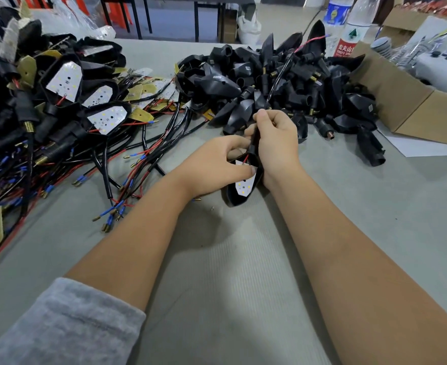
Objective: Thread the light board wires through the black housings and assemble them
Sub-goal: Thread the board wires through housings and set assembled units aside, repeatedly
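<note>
Left hand [218,164]: fingers pinched the light board [244,183] into the black housing [239,198].
Right hand [276,143]: curled round the wire [277,80], running toward 12 o'clock.

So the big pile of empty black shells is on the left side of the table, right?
Not quite. The head view shows the pile of empty black shells on the right side of the table, beside the cardboard box. The left side holds finished lights with wires.
</note>
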`<state>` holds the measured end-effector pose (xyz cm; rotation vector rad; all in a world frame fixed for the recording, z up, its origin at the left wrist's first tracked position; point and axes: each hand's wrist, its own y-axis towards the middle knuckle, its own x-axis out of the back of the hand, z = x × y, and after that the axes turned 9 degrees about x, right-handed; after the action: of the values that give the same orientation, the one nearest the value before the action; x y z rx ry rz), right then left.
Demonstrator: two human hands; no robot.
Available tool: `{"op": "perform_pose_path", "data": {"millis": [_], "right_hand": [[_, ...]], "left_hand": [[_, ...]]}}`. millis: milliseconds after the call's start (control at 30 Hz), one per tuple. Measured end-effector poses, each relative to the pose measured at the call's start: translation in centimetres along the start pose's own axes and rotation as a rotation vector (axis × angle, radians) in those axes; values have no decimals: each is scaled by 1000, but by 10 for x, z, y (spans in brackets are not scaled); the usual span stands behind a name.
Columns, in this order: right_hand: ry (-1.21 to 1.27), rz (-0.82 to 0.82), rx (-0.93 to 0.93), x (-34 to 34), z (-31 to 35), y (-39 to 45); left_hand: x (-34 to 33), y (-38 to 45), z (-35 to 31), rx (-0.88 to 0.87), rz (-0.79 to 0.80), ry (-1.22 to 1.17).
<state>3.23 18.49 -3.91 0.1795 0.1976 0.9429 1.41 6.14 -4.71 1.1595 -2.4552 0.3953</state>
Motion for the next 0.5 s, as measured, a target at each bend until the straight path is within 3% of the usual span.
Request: {"op": "perform_pose_path", "data": {"millis": [233, 500], "right_hand": [[-158, 26, 32, -1, -1, 0], [-196, 209, 29, 4, 7, -3]], "left_hand": [[3, 1, 0, 38, -114, -160], [8, 6, 6, 5, -181, -154]]}}
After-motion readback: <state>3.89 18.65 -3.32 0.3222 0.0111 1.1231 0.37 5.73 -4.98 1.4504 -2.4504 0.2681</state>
